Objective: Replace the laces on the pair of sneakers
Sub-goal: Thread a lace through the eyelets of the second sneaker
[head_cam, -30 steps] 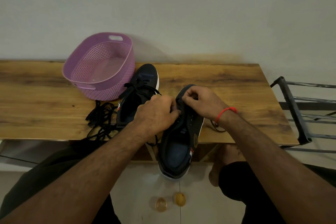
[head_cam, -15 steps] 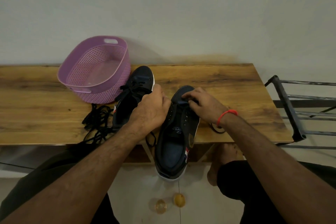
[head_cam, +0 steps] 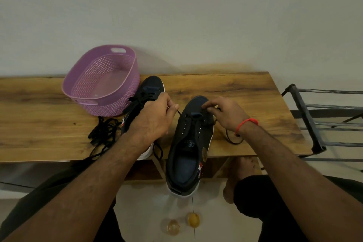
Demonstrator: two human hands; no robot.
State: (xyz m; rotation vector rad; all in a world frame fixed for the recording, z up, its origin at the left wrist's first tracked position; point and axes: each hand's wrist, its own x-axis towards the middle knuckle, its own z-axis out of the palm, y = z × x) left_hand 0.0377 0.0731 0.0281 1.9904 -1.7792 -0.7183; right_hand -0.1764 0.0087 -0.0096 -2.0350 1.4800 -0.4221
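Left hand (head_cam: 155, 119) pinches thin black lace (head_cam: 181, 115), right hand (head_cam: 225, 113) pinches it at the toe eyelets of dark navy canvas sneaker (head_cam: 189, 143), heel overhanging wooden tabletop (head_cam: 245, 92).

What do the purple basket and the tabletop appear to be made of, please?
The basket looks like moulded plastic: uniform matte purple, a regular perforated weave, and a cut-out handle. The tabletop looks like wood or a wood-grain laminate, with brown streaked grain and a faint sheen.

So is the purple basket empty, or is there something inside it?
Empty: the purple basket shows only its bare bottom, nothing inside.
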